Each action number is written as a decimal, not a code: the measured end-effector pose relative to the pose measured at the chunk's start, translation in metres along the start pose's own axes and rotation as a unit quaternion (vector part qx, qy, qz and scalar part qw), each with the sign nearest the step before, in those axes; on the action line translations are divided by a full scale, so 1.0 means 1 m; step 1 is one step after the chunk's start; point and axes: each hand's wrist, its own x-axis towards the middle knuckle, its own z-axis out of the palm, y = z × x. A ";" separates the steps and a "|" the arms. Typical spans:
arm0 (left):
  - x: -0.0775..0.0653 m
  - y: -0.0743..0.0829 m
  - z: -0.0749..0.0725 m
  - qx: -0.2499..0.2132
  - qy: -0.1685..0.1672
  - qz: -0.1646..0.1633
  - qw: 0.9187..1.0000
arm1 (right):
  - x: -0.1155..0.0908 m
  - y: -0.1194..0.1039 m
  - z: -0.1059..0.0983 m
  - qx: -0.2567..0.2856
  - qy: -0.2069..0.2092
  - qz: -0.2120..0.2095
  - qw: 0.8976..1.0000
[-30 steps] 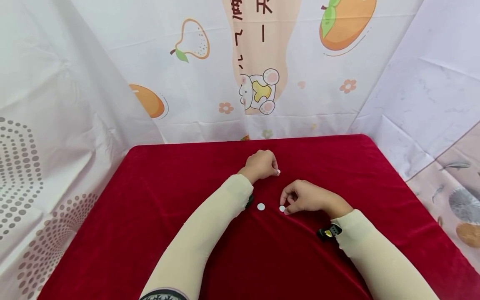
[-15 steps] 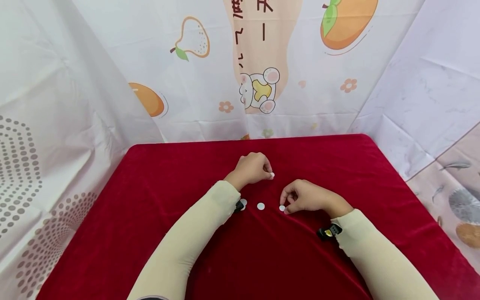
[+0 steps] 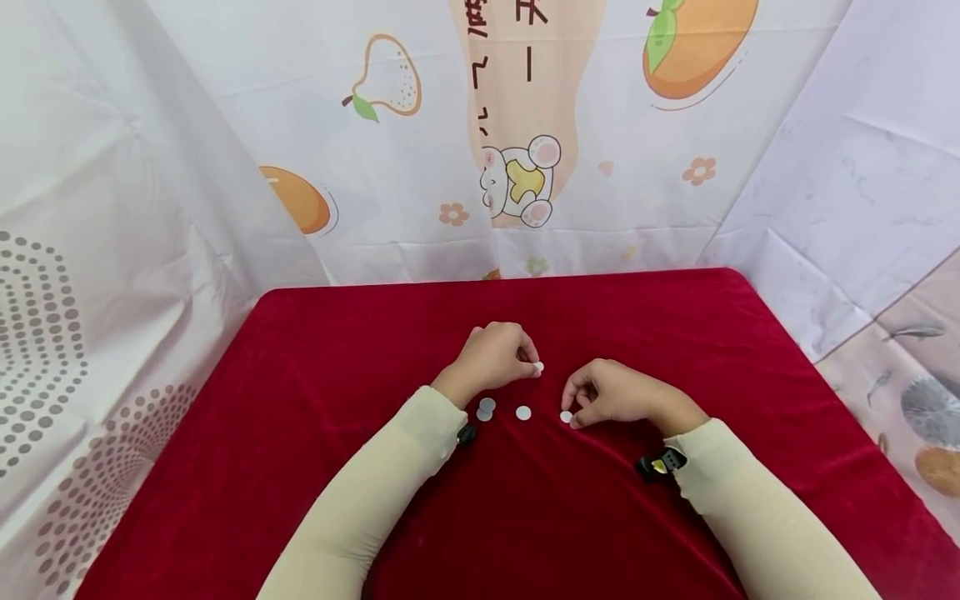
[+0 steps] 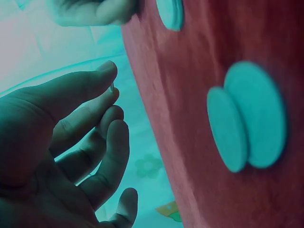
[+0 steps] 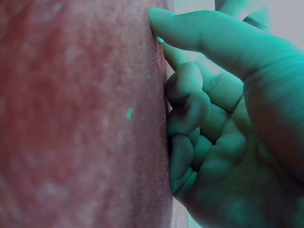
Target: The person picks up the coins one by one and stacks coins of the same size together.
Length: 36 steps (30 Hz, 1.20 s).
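My left hand (image 3: 491, 354) pinches a small white disc (image 3: 539, 367) between thumb and index finger, above the cloth. In the left wrist view only a thin edge of that disc (image 4: 112, 88) shows at the fingertips. The right hand (image 3: 615, 393) rests on the cloth with thumb and index finger at either side of another white disc (image 3: 566, 417); the right wrist view mostly hides it behind the thumb. Between the hands lies a white disc (image 3: 523, 412). Left of it, below my left wrist, two discs (image 3: 486, 409) lie partly overlapping.
Dark red cloth (image 3: 337, 358) covers the table, with creases near the right arm. Behind it hangs a white printed curtain (image 3: 420, 167), and more sheets hang at both sides. Each wrist wears a small black device (image 3: 658, 463) on a strap.
My left hand has drawn back toward me and to the left, still pinching its disc. The overlapping discs beneath its wrist have come into view. The right hand stays in place.
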 end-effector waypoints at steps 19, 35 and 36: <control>-0.026 0.019 0.014 -0.007 -0.013 0.061 0.998 | -0.001 0.002 0.001 0.019 -0.010 -0.005 1.000; -0.028 0.025 0.017 -0.026 -0.044 0.067 0.996 | -0.001 -0.002 -0.001 0.016 -0.008 -0.008 1.000; -0.028 0.026 0.017 -0.024 -0.042 0.065 0.997 | -0.001 -0.002 -0.001 0.017 -0.007 -0.008 1.000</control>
